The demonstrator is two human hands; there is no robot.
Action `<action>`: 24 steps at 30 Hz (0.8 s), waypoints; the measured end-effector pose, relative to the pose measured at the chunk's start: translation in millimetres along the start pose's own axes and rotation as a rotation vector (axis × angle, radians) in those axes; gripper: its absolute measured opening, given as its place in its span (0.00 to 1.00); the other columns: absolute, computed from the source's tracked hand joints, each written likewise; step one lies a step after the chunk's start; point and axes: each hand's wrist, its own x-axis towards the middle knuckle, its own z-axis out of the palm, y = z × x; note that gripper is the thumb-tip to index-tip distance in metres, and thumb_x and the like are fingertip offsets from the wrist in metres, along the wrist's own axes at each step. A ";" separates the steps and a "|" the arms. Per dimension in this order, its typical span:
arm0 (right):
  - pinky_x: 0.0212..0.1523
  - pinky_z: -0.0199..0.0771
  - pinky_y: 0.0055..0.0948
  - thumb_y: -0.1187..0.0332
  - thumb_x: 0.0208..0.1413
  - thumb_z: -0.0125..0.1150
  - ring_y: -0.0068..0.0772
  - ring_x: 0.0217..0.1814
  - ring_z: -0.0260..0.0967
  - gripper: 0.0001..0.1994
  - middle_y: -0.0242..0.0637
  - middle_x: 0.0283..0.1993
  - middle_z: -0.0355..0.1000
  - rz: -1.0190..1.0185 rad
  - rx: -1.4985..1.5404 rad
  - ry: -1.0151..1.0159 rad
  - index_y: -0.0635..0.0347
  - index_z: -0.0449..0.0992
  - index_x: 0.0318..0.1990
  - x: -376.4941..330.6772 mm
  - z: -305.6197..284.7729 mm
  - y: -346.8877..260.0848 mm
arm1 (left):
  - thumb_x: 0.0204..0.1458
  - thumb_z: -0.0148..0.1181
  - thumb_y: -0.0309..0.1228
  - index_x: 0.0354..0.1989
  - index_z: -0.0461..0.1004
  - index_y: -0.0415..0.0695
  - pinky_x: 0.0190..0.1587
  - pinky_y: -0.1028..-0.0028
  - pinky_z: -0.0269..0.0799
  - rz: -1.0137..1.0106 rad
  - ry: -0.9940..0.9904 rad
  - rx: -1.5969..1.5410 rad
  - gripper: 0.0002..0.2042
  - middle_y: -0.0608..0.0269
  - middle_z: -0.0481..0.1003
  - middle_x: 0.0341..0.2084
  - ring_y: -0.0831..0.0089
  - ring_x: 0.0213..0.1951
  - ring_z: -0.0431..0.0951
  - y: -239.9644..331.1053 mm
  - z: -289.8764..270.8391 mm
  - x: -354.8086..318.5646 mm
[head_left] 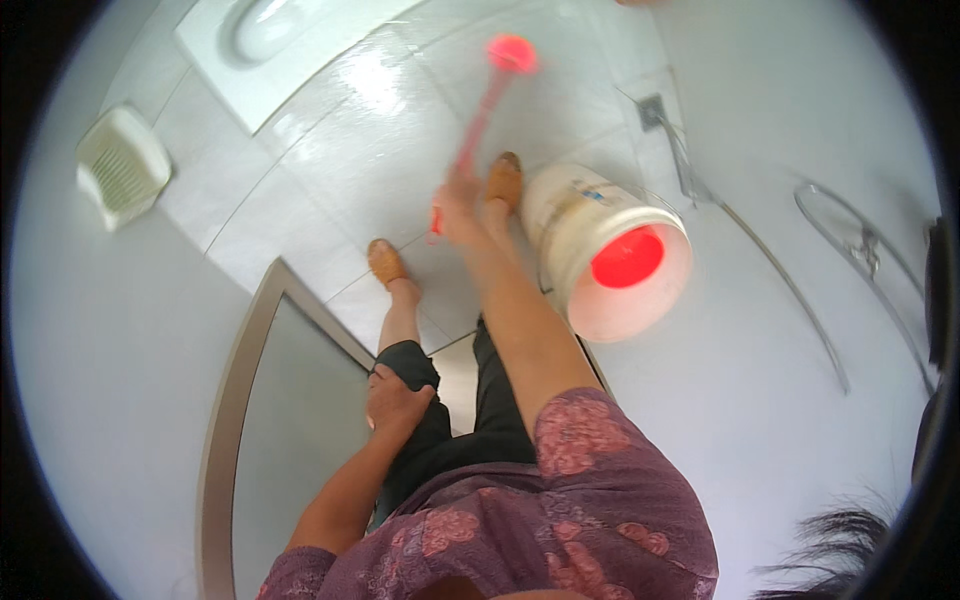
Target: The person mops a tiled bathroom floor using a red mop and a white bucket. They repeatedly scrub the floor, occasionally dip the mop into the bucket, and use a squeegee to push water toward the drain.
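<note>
My right hand (pixel 458 212) is closed around the pink handle of a long-handled tool with a round, bright red head (pixel 512 54). The tool reaches away over the wet tiles. Motion blurs it, so I cannot tell whether the head is a brush or a scoop. My left hand (pixel 397 402) lies on my left knee over the dark trouser leg (pixel 408 362), thumb spread from the fingers. To the right of my right forearm is a whitish bucket (pixel 556 215), its mouth turned toward me. Something bright red (pixel 628 257) shows inside the bucket; its kind is unclear.
A white basin (pixel 225 75) is at the far left, above a light tiled floor (pixel 330 170). A pale slatted holder (pixel 125 165) hangs on the left wall. By my left side stands a framed glass door (pixel 285 440). A metal hose (pixel 780 280) runs along the right wall.
</note>
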 end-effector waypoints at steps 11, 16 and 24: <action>0.11 0.58 0.34 0.70 0.52 0.44 0.35 0.15 0.59 0.05 0.36 0.21 0.60 0.505 1.241 0.182 0.60 0.60 0.27 88.1 -188.0 5.1 | 0.31 0.63 0.43 0.44 0.58 0.29 0.42 0.62 0.71 0.016 0.012 0.140 0.35 0.41 0.68 0.38 0.49 0.40 0.72 43.5 -5.6 2.4; 0.11 0.57 0.36 0.70 0.51 0.45 0.36 0.16 0.58 0.05 0.38 0.21 0.59 0.279 1.070 0.274 0.60 0.59 0.31 119.1 -154.2 -51.9 | 0.31 0.65 0.45 0.44 0.60 0.33 0.42 0.58 0.70 -0.033 0.006 0.201 0.35 0.42 0.68 0.40 0.47 0.41 0.72 60.8 -8.4 3.2; 0.10 0.55 0.31 0.68 0.50 0.44 0.31 0.10 0.54 0.04 0.34 0.16 0.57 0.519 1.334 0.390 0.58 0.60 0.28 133.6 -195.6 -3.5 | 0.32 0.64 0.45 0.44 0.59 0.33 0.42 0.60 0.72 -0.056 -0.015 0.244 0.35 0.43 0.67 0.41 0.49 0.40 0.73 80.7 -12.0 5.3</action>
